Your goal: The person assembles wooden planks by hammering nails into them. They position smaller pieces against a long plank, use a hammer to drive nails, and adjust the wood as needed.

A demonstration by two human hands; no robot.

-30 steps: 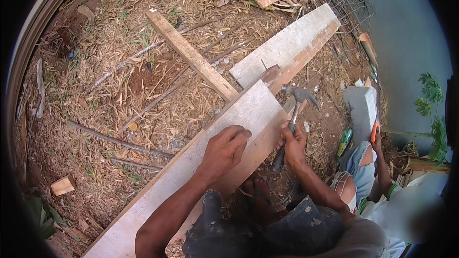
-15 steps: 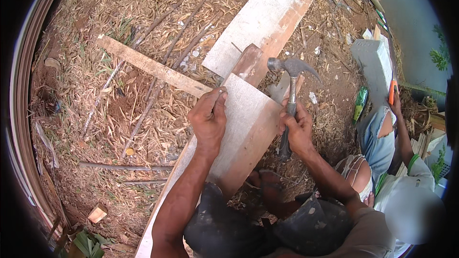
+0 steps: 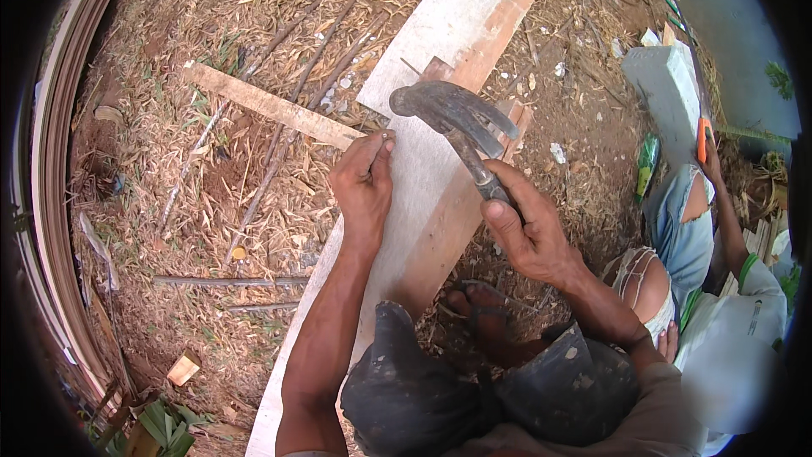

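My left hand (image 3: 364, 182) is closed in a pinch at the left edge of a long pale board (image 3: 419, 173). Between its thumb and finger only the small tip of what looks like a nail (image 3: 389, 134) shows. A narrow wooden strip (image 3: 271, 106) runs from beside this hand out to the left. My right hand (image 3: 533, 224) grips a claw hammer (image 3: 452, 118) by its dark handle, and the hammer's head is raised over the board. Behind the head, a wood block (image 3: 437, 69) is partly hidden. A thin nail (image 3: 411, 66) sticks out beside that block.
Another pale board (image 3: 474, 17) extends toward the far side. At right, a co-worker in torn jeans (image 3: 677, 211) holds an orange-handled tool (image 3: 703, 137) by a grey block (image 3: 664, 93). Metal rods (image 3: 233, 280) and dry leaves cover the ground; stacked sheets (image 3: 63, 169) stand at left.
The hammer has risen and swung left over the board, its head now larger in view. My right hand has shifted with it. My left hand keeps its pinch, slightly farther up.
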